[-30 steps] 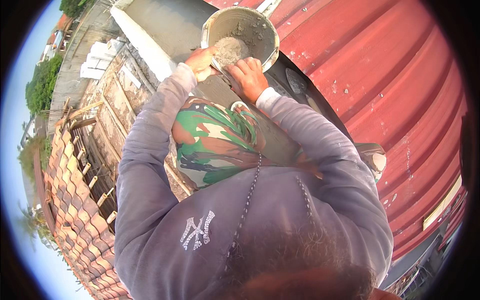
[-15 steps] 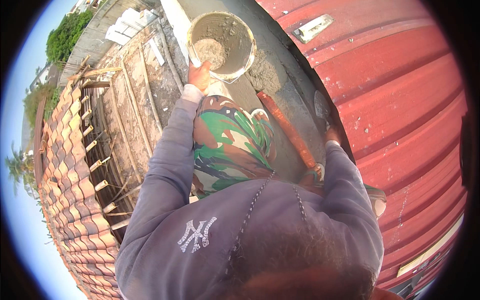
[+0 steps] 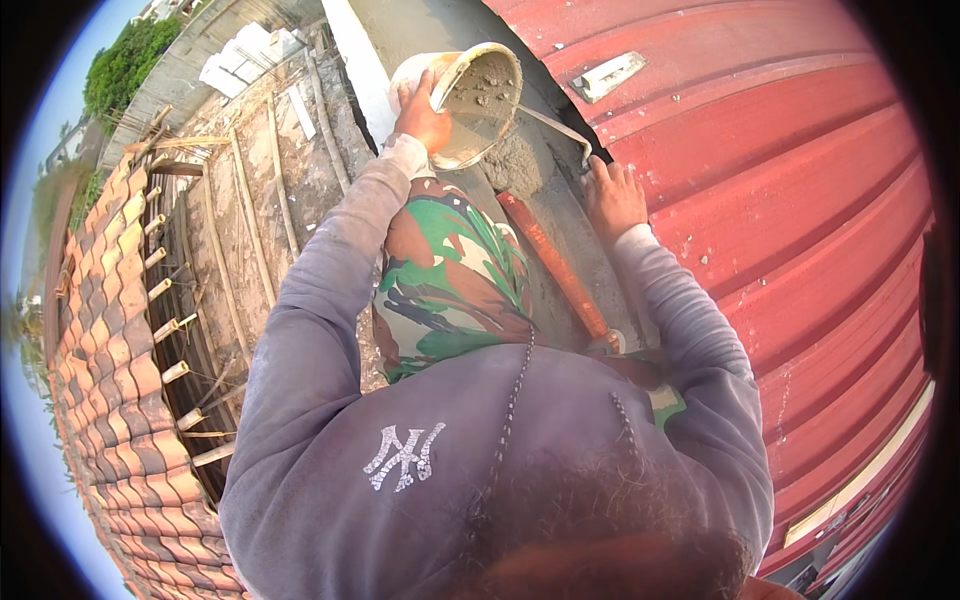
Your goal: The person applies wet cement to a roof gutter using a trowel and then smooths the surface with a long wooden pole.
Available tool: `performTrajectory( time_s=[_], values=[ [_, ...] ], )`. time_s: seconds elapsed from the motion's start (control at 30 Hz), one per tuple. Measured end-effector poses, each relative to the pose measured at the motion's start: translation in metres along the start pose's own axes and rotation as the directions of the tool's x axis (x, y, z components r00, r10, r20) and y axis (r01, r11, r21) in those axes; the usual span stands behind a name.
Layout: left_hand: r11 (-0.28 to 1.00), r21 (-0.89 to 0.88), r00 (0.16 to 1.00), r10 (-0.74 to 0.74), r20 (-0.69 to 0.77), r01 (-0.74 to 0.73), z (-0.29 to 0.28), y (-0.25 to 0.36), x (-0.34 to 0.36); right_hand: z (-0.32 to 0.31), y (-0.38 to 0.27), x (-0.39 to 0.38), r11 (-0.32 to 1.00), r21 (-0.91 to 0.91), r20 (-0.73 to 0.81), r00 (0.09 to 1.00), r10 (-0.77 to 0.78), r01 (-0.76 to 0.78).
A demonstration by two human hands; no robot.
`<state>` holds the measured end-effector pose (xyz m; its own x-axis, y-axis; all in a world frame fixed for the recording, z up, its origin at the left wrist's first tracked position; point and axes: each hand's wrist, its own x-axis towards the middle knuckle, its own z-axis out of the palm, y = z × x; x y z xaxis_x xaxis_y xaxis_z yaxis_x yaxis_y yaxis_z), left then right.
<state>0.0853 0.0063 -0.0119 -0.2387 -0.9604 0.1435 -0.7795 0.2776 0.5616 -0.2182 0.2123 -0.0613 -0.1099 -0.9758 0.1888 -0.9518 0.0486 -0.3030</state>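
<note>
Got red metal roof (image 3: 780, 220) down the right, tiled roof (image 3: 110, 390) at far left, grey cement ledge (image 3: 415, 25) between. Bucket (image 3: 475, 130) at top centre over the ledge, tipped with mouth toward the right, probably to give the trowel a straight way in. Can't tell if propped on the ledge or lifted off. Gripped by the left hand (image 3: 425, 122), wrapped on the near-left side close to the rim, likely to hold the tilt. Orange bar (image 3: 555, 265) lying along the ledge, in neither hand, one end near the mortar heap (image 3: 513, 168) just below the bucket. Float (image 3: 608, 77) parked on the metal roof near its edge, seemingly to stay within reach. Right hand (image 3: 613, 197) closed around the handle end of the trowel (image 3: 548, 121); blade apparently edge-on, tip near the bucket rim.
</note>
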Motion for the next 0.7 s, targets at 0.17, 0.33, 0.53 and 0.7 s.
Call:
performTrajectory(
  time_s=[0.17, 0.33, 0.53, 0.7],
  values=[
    [0.995, 0.066, 0.985, 0.066, 0.161, -0.077, 0.004, 0.080, -0.017, -0.059, 0.003, 0.062, 0.940, -0.331, -0.025, 0.995, -0.098, 0.084],
    [0.969, -0.052, 0.965, 0.236, -0.114, -0.243, 0.014, 0.082, -0.014, -0.054, -0.044, 0.060, 0.967, -0.102, 0.161, 0.955, 0.248, -0.234],
    [0.961, -0.216, 0.984, 0.170, -0.045, -0.176, 0.013, 0.081, -0.019, -0.043, -0.084, 0.059, 0.978, -0.205, -0.037, 0.999, 0.020, -0.027],
    [0.966, -0.139, 0.976, 0.214, -0.047, -0.218, 0.019, 0.094, -0.022, -0.052, -0.036, 0.099, 0.902, -0.432, -0.174, 0.979, -0.103, 0.018]
  ],
)
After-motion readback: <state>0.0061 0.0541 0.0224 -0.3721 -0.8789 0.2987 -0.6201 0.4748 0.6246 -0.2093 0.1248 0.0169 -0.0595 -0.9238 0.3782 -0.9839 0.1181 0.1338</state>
